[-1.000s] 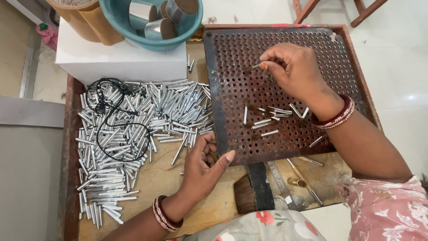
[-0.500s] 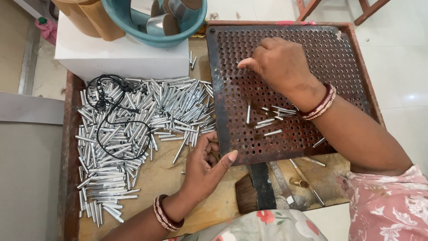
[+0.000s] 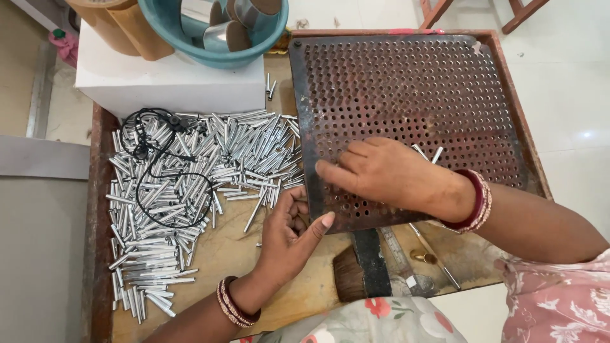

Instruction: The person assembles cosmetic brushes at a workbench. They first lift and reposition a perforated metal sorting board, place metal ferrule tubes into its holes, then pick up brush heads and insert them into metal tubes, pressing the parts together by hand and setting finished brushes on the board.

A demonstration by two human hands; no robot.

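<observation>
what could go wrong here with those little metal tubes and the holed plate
The perforated plate is propped at its lower left edge by the left hand; if that hand slips, tubes under the right hand could roll off. The black cord lying across the tube pile might snag and scatter tubes.

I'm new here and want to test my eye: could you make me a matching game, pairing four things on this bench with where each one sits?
Things:
1. right hand
2. bowl
3. brush
4. cable

Places:
A. on the white box
B. over the pile of metal tubes
C. flat on the perforated plate
D. below the plate's near edge

Pairs: 1-C, 2-A, 3-D, 4-B
</observation>
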